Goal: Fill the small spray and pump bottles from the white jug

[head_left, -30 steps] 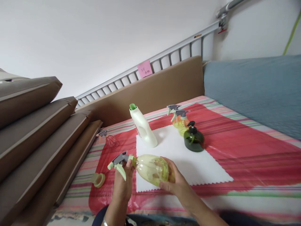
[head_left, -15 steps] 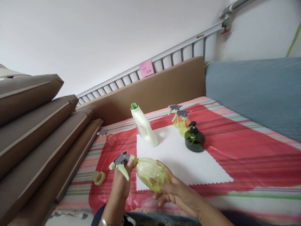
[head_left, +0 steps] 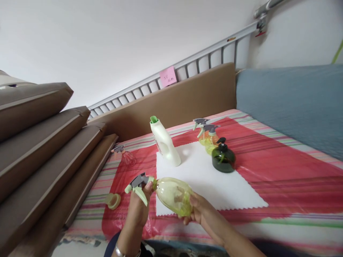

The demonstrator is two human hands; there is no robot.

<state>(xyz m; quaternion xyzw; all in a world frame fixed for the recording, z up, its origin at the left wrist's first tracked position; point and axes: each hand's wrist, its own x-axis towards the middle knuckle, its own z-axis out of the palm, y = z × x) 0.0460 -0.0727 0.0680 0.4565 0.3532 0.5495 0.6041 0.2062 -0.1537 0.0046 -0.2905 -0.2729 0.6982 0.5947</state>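
A clear yellow spray bottle lies nearly level between my hands, its grey and pale green trigger head pointing left. My left hand is closed around the head and neck. At the other end, my right hand grips the bottle's base, fingers wrapped under it. A white sheet with scalloped edges lies beneath and beyond the bottle. On that sheet stands an uncapped white jug with a green spout. The pale green cap rests on the red plastic to the left.
A dark green pump bottle stands at the sheet's right edge, with two trigger spray bottles behind it. A pink spray bottle is at the left. Stacked brown cushions rise on the left; a brown board and radiator close the back.
My right hand has shifted its hold on the bottle's base, its fingers now closer around the end. The left hand keeps its grip at the trigger head.
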